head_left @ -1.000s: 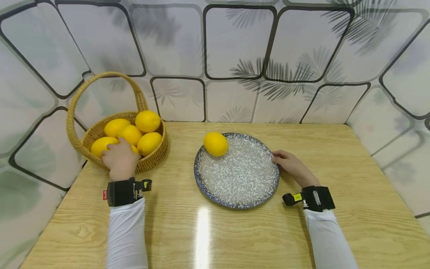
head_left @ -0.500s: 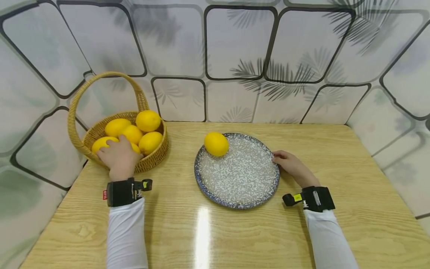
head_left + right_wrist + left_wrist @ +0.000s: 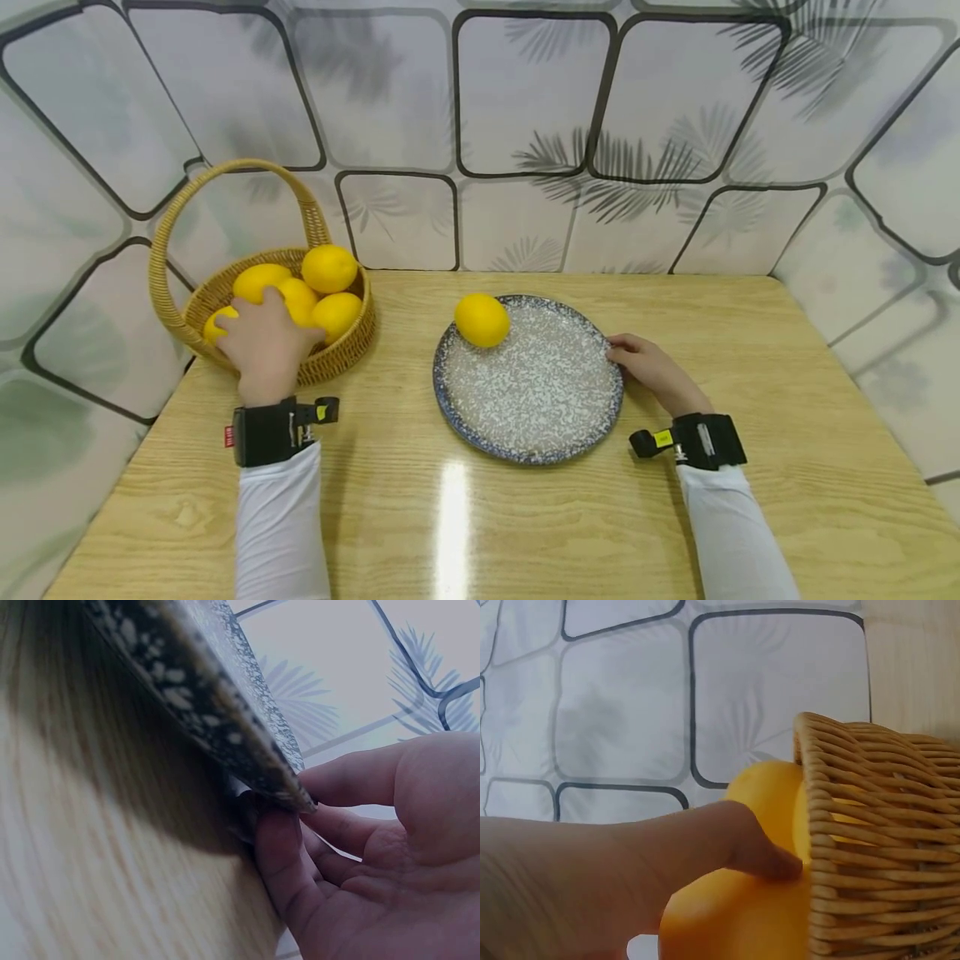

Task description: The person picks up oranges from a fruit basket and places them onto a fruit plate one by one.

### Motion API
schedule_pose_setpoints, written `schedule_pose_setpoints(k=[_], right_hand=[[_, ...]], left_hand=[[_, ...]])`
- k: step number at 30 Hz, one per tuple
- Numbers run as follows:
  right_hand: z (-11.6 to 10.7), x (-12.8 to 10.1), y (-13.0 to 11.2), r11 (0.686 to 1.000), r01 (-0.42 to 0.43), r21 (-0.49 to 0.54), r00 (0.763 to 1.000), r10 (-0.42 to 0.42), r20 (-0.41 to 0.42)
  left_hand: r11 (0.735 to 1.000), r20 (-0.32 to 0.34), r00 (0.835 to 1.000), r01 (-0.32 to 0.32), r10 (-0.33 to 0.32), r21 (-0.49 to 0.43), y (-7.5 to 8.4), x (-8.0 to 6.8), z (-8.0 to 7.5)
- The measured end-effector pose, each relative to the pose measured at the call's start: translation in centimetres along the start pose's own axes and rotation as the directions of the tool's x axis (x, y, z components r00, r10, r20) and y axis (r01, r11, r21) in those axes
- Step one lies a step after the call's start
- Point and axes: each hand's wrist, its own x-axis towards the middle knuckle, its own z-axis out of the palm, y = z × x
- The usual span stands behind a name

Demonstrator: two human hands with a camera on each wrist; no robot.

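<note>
At the left, my left hand (image 3: 264, 340) reaches over the front rim of a wicker basket (image 3: 347, 352) holding several yellow lemons. In the left wrist view, its thumb curls over one lemon (image 3: 735, 919) against the basket's woven wall (image 3: 885, 847); the other fingers are mostly hidden. Another lemon (image 3: 482, 320) sits on the back-left rim of a round speckled plate (image 3: 540, 392) with a dark blue edge. My right hand (image 3: 663, 379) pinches the plate's right rim, and in the right wrist view the fingers (image 3: 352, 776) lie above and below the edge.
The basket's tall arched handle (image 3: 171, 225) rises above the lemons on the left. A patterned wall (image 3: 525, 225) stands behind the wooden table (image 3: 390, 500), which has a bright light reflection in front of the plate.
My left hand has risen slightly and spread over the front lemon, which it now grips and largely covers. The right hand and the plate stay put.
</note>
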Motion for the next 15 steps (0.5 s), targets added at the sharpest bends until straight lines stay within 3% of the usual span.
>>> schedule_pose_setpoints(k=[8, 15], right_hand=[[0.0, 0.1, 0.0, 1.000, -0.003, 0.002, 1.000, 0.003, -0.002], [0.0, -0.1, -0.2, 1.000, -0.012, -0.006, 1.000, 0.012, -0.005]], left_hand=[[0.991, -0.025, 0.999, -0.048, 0.045, -0.128, 0.6, -0.3, -0.5], [0.983, -0.038, 0.997, -0.079, 0.074, -0.166, 1.2, -0.3, -0.7]])
